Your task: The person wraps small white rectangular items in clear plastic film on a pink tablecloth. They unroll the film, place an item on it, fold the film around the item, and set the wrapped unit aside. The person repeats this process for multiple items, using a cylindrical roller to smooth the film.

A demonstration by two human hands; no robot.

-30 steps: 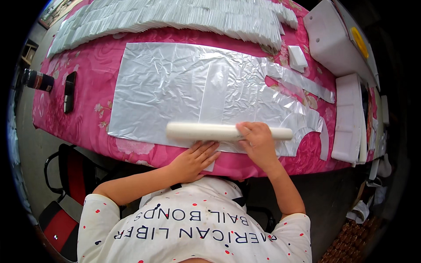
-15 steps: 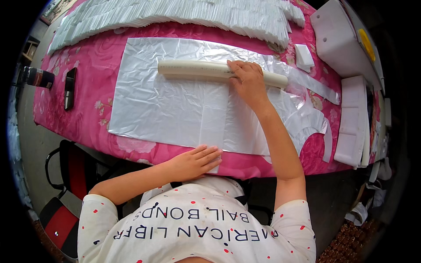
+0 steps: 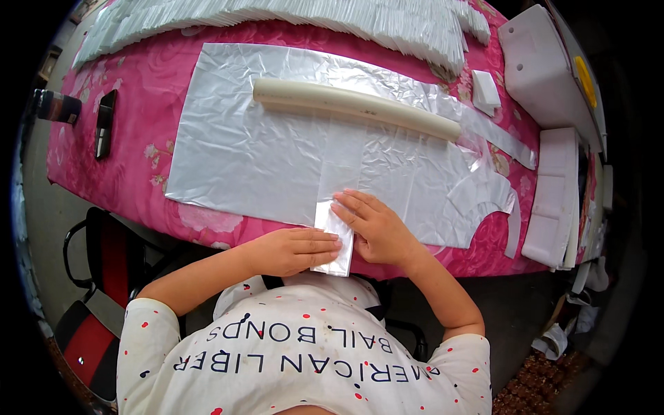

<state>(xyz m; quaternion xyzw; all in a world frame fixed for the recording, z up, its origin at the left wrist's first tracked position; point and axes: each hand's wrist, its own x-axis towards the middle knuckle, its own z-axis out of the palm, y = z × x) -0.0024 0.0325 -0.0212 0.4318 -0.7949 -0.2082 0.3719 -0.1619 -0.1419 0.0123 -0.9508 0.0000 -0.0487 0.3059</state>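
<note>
A narrow folded strip of thin plastic [image 3: 335, 257] lies at the near edge of the table, its lower part doubled over. My left hand [image 3: 294, 250] rests flat across this strip from the left, fingers straight and close together. From the right, my right hand [image 3: 373, 227] lies on the upper end of the fold with its fingers extended. Under and beyond it spreads a large silvery-white plastic bag [image 3: 242, 166], flattened and creased, with cut handles at the right. Across the bag's far half lies a long cream-coloured pipe [image 3: 353, 105], touched by neither hand.
Long rows of folded white plastic bags [image 3: 290, 15] line the far side. A single folded bag [image 3: 486, 93] sits at the right, near white foam boxes [image 3: 550, 200]. On the left of the pink floral cloth [image 3: 138, 187] are a black phone [image 3: 104, 126] and a dark jar [image 3: 58, 106].
My right hand has left the pipe and come down to the strip. The strip's near part is now doubled over. My left hand has shifted slightly left.
</note>
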